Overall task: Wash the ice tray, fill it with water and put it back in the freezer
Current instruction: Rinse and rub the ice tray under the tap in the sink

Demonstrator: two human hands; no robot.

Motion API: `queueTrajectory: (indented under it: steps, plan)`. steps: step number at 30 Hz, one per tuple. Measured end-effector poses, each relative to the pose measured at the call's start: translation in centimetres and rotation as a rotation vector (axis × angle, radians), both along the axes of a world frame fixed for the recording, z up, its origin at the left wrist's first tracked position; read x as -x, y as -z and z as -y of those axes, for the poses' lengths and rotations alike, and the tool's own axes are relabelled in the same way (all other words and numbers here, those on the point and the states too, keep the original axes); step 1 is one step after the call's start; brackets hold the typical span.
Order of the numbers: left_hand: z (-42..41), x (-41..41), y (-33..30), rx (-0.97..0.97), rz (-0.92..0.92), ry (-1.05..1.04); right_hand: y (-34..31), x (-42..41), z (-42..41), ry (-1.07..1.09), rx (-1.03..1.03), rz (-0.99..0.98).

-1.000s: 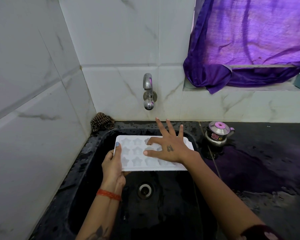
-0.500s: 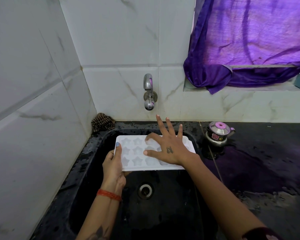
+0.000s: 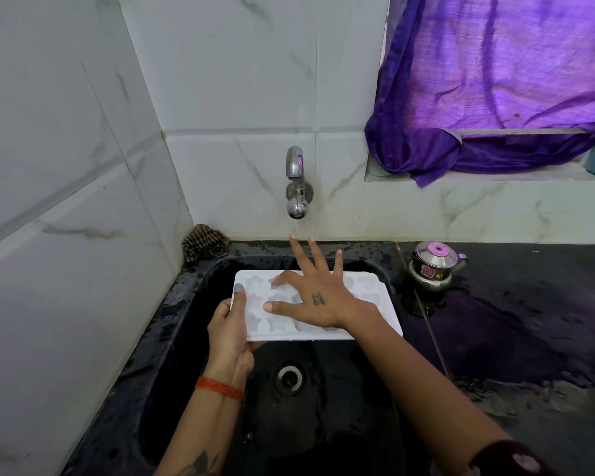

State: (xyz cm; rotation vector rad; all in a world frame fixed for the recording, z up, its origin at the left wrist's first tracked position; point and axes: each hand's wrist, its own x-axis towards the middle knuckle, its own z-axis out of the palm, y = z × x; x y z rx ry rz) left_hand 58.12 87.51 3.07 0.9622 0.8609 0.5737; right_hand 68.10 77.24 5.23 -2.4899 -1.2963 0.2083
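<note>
Ice tray [image 3: 368,297], likely light, stiff, wet-slippery: left hand [image 3: 229,329] grips its short edge, right hand [image 3: 318,298] spread open rubbing cavities.

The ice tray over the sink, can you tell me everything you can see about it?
The ice tray is a white, flat rectangle, plastic by its look, with star-shaped cups in rows. It is held roughly level, cups up, over the black sink, below the wall tap. The left hand grips its left edge, thumb on top. The right hand lies spread across the cups, index finger bent into one. No running water is visible.
</note>
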Motion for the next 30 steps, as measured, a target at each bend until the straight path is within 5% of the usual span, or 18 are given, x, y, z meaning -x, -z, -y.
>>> queueTrajectory:
  steps: [7,17,30]
  plan:
    - [0.12,0.00,-0.02,0.022,0.012,0.007,-0.12,-0.16,0.09,0.003,0.040,0.014]
    - [0.35,-0.13,-0.19,0.020,0.030,0.015,-0.64,0.05,0.02,0.048,0.143,0.306]
    - [-0.08,-0.44,0.59,-0.006,0.012,0.027,-0.47,-0.34,0.13,0.015,0.031,0.046]
